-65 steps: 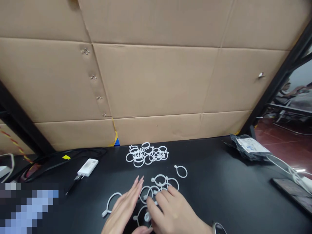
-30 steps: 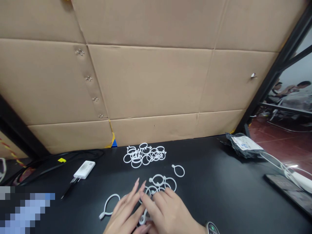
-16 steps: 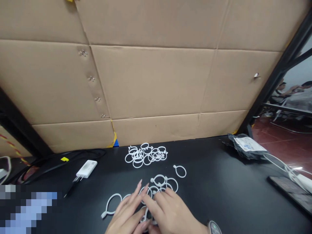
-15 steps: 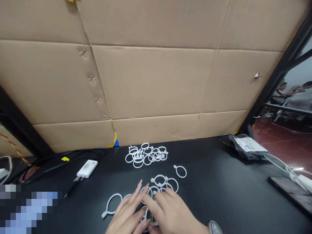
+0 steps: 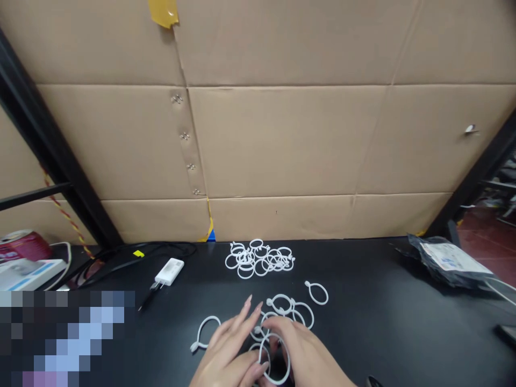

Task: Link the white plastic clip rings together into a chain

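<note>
Both hands meet at the bottom middle of the black table (image 5: 374,328). My left hand (image 5: 229,355) and my right hand (image 5: 308,357) together pinch one white plastic ring (image 5: 274,359), held up on edge just above the table. The left fingers point forward, thumb against the ring. Under and beyond the fingers lies a loose cluster of white rings (image 5: 288,310). One open ring (image 5: 205,332) lies to the left and a single closed ring (image 5: 318,293) to the right. A pile of several rings (image 5: 260,258) sits further back near the cardboard.
A cardboard wall (image 5: 274,134) closes off the back of the table. A white charger (image 5: 169,271) with black cables (image 5: 121,257) lies at the left. A dark plastic bag (image 5: 447,263) rests at the right. Boxes (image 5: 24,266) sit at the far left.
The hands have lifted one white ring off the cluster and now hold it upright between them. The camera has swung to the left, so everything sits further right in view.
</note>
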`<state>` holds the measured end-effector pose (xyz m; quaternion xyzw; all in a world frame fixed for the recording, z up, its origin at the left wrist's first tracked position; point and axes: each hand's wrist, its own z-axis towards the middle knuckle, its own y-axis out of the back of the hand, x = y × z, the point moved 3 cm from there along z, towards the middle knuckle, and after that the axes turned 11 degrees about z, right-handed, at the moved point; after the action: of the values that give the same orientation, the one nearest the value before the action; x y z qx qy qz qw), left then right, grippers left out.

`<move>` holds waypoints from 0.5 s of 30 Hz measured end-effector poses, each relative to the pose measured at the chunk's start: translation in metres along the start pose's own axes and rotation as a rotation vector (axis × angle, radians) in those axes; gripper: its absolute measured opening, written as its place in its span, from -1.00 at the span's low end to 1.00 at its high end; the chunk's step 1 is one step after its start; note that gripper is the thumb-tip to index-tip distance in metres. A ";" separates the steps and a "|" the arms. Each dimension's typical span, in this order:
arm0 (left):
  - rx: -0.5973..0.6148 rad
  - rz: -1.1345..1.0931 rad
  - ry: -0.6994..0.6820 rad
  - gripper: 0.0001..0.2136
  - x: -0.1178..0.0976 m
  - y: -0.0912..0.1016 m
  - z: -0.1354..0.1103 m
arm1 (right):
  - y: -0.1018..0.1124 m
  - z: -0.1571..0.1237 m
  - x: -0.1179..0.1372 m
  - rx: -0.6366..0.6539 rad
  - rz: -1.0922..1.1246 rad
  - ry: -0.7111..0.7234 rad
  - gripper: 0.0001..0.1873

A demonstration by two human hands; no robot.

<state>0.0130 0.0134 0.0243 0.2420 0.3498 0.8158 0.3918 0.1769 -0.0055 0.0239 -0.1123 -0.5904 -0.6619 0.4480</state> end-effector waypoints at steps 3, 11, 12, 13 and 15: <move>-0.042 0.014 0.003 -0.71 0.000 -0.004 -0.002 | 0.003 0.004 0.001 0.032 -0.017 -0.007 -0.54; -0.027 0.004 -0.020 -0.65 0.004 -0.011 -0.005 | 0.015 0.009 0.009 0.112 -0.010 -0.158 -0.66; -0.034 -0.007 -0.020 -0.67 0.006 -0.011 -0.006 | 0.017 0.009 0.010 0.095 -0.025 -0.157 -0.67; -0.038 -0.016 -0.020 -0.68 0.007 -0.010 -0.007 | 0.018 0.010 0.012 0.074 -0.045 -0.151 -0.68; -0.019 -0.023 -0.021 -0.69 0.009 -0.009 -0.006 | 0.018 0.010 0.012 0.043 -0.085 -0.138 -0.71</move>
<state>0.0078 0.0225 0.0148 0.2427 0.3408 0.8120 0.4069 0.1794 -0.0007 0.0476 -0.1229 -0.6382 -0.6581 0.3802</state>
